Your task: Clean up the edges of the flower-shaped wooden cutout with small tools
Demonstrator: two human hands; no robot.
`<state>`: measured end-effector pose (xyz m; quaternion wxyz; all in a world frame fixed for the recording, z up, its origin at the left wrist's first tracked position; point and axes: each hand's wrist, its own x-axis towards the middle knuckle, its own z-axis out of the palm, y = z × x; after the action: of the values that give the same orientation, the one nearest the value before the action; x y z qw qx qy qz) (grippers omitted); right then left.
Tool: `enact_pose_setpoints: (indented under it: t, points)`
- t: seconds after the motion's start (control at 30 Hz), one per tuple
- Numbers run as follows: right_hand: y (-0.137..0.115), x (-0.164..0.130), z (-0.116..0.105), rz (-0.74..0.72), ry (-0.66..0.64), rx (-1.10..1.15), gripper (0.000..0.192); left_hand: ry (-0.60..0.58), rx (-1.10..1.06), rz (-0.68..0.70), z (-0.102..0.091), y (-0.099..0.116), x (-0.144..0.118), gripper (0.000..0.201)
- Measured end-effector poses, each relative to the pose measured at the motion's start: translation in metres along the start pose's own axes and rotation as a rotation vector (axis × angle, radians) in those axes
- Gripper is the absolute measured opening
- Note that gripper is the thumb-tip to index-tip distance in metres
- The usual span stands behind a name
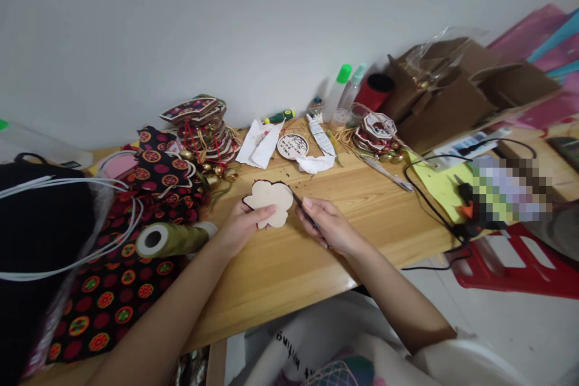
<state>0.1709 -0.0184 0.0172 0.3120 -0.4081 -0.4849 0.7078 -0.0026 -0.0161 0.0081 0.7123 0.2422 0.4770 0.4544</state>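
Observation:
My left hand (242, 224) is closed on a pale, cloud-shaped board (265, 198), its thumb lying across the flat face. A dark fabric edge shows round part of the board's outline. In my right hand (328, 223) is a slim dark tool (307, 212), its tip at the board's right edge; its exact kind cannot be made out. Both hands are over the wooden table (280, 277). Just beyond the board are a round piece with dark writing (292, 146) and crumpled white paper (260, 143).
Patterned dark fabric (104, 307) and an olive roll (174, 240) lie at the left. Stacked ornaments with bells (210, 132) stand behind; another stack (375, 132) is further right. A pen (386, 173), bottles (339, 87), cardboard box (446, 102) and black cable (427, 205) occupy the right.

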Motion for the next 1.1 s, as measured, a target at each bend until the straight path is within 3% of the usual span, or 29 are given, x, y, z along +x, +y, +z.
enact_pose_setpoints:
  t: [1.1]
  points:
    - [0.0022,0.0003,-0.0005,-0.006,0.021,0.005,0.045,-0.010,-0.003,-0.016,0.0009,0.0016,-0.0017,0.033]
